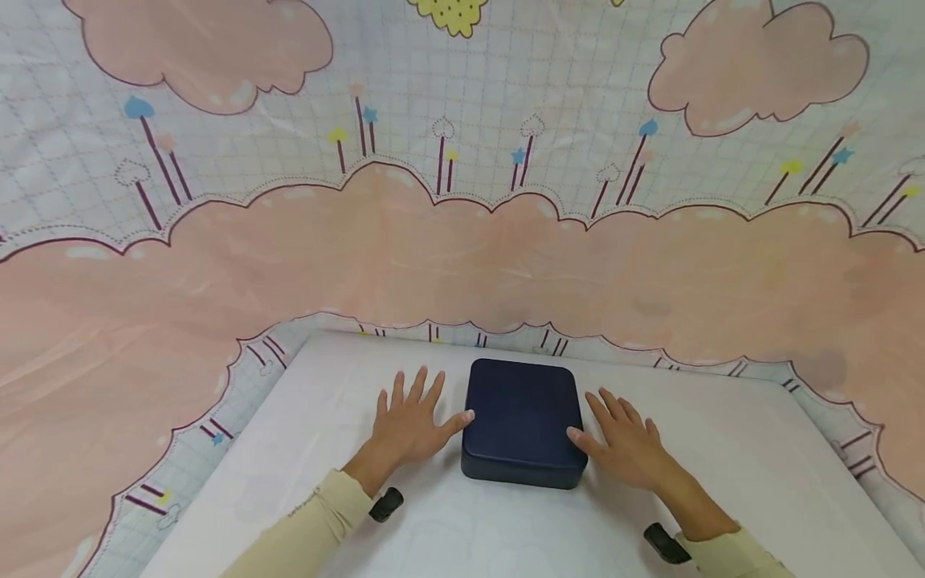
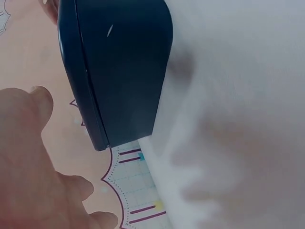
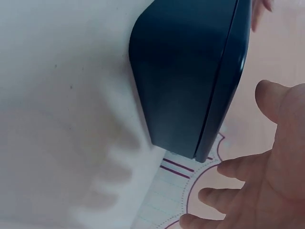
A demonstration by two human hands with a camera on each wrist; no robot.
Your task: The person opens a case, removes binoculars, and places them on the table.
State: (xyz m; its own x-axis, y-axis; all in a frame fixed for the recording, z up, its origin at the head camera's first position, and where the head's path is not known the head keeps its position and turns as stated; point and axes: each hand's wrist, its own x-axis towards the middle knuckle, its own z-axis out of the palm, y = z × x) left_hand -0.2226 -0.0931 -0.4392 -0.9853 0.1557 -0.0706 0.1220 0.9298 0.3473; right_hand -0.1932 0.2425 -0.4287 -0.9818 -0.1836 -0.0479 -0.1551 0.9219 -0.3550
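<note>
A dark navy rounded-corner box (image 1: 522, 413) lies flat on the white table, its lid closed, with a thin seam along its sides in both wrist views. To its left hovers my left hand (image 1: 413, 424), fingers spread and straight; the thumb tip overlaps the box's left edge in the head view. My right hand (image 1: 625, 445) is on the other side, also spread, its thumb tip over the right edge of the lid. Both wrist views show a gap between the box's side and the hand, and finger shadows fall on the table. Neither hand holds anything.
The white tabletop (image 1: 303, 449) extends around the box. Behind and beside it hangs a cloth (image 1: 506, 265) printed with pink clouds and small stars. A black wrist-worn device (image 1: 386, 505) sits under the left cuff, another (image 1: 666, 543) under the right.
</note>
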